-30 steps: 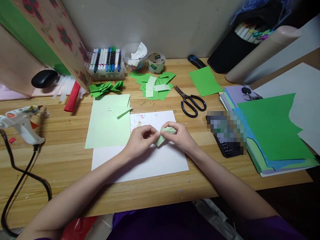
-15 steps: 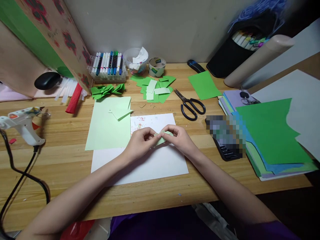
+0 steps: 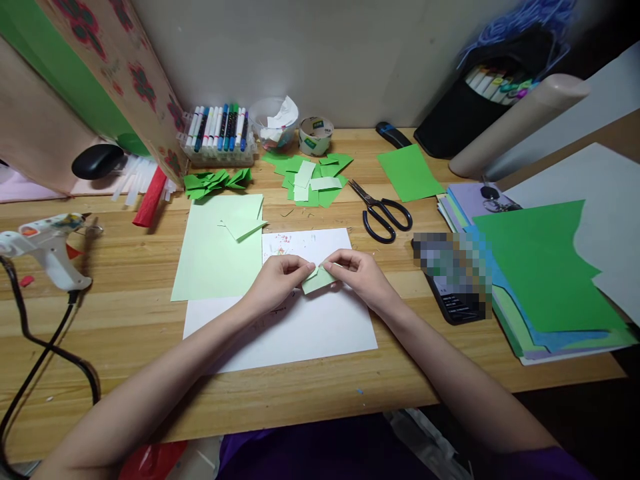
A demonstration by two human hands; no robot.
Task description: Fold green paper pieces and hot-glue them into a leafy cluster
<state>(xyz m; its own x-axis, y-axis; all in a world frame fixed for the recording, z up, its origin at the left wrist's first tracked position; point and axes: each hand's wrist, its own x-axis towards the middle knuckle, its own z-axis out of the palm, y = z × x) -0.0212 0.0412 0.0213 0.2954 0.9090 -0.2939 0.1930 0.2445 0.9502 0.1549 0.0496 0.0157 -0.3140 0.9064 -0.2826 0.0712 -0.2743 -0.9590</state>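
Observation:
A small folded piece of light green paper (image 3: 318, 281) is pinched between my two hands over a white sheet (image 3: 320, 329). My left hand (image 3: 280, 281) grips its left end with thumb and fingers. At its upper right edge, my right hand (image 3: 356, 272) is closed on it, fingertips partly hidden behind the paper. Light green sheets (image 3: 210, 257) lie left of the white sheet, with a folded light green piece (image 3: 245, 228) on top. Beyond my hands are black-handled scissors (image 3: 383, 212), blades partly open, and a pile of cut green pieces (image 3: 333, 193).
On the left lies a glue gun (image 3: 50, 250) with its black cord. Markers (image 3: 217, 130), a plastic bowl (image 3: 275, 133) and a tape roll (image 3: 315, 137) line the wall. To the right are a phone (image 3: 453, 277), stacked coloured paper (image 3: 540, 267) and a black pen holder (image 3: 465, 107).
The folded paper has turned so more of its face shows below my fingertips. My fingertips have moved slightly apart along its upper edge.

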